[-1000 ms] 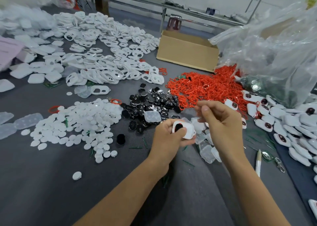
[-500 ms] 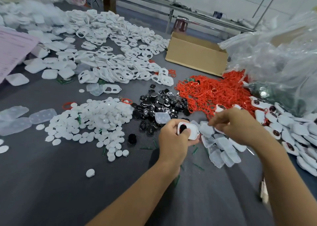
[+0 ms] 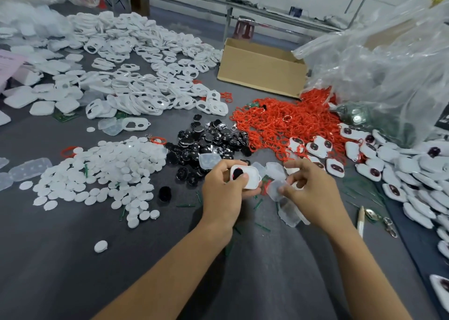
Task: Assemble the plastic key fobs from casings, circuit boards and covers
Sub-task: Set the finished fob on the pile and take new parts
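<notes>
Left hand [image 3: 223, 188]: curled round a white casing [image 3: 245, 177] and held it just above the counter [image 3: 60, 259]; the thumb lay across a dark insert in the casing and hid part of it.
Casing: at centre frame, tilted toward the camera; its underside was covered by the fingers.
Right hand [image 3: 313, 193]: thumb and fingertips were pinched on a clear cover [image 3: 274, 188], just right of the casing; whether cover and casing touched could not be told.
Clear cover: its outline was hard to trace against the loose clear covers [image 3: 289, 212] lying beneath the hand.
White discs [image 3: 104, 171]: a spread pile left of the hands, with one stray disc nearer the camera.
Black pieces [image 3: 209, 142]: a glossy heap beyond the left hand; their detail was unreadable.
Red rings [image 3: 279, 122]: a tangled heap behind the hands, partly tucked under the plastic bag [image 3: 388, 64].
Circuit boards [image 3: 357, 117]: a dim green mass seen only through the bag's film.
Finished fobs [image 3: 398, 173]: ran along the right side, cut off by the frame edge.
Empty casings [image 3: 136, 81]: a large heap at far left, its far part blurred.
Cardboard box [image 3: 262, 74]: its interior was out of sight.
</notes>
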Tool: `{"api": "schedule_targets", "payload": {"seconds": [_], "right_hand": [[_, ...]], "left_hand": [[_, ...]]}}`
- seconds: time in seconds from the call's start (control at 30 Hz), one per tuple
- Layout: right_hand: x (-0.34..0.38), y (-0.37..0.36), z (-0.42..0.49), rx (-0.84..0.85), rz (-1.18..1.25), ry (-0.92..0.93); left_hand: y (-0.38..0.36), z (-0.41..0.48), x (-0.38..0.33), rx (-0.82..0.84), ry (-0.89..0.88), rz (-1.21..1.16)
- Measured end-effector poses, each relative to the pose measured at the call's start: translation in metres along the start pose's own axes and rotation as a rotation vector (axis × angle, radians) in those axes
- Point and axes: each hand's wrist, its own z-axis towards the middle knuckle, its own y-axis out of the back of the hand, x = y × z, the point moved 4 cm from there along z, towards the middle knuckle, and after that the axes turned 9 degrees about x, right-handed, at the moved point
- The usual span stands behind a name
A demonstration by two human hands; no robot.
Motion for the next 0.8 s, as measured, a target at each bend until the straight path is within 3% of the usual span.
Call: {"api": "schedule_targets", "payload": {"seconds": [0.17, 0.33, 0.53, 0.8], "right_hand": [[-0.005, 0.007, -0.005, 0.087, 0.552, -0.017], [0.001, 0.006, -0.01, 0.195, 0.828, 0.036], [0.002, 0.002, -0.009, 0.185, 0.903, 0.05], [0.009, -0.01, -0.009, 0.072, 0.782, 0.069]], "left_hand": [[-0.001, 0.0, 0.0, 0.004, 0.015, 0.01], [0.0, 0.002, 0.001, 0.007, 0.042, -0.003], [-0.004, 0.004, 0.003, 0.06, 0.087, -0.059], [-0.014, 0.001, 0.004, 0.162, 0.1, -0.106]]}}
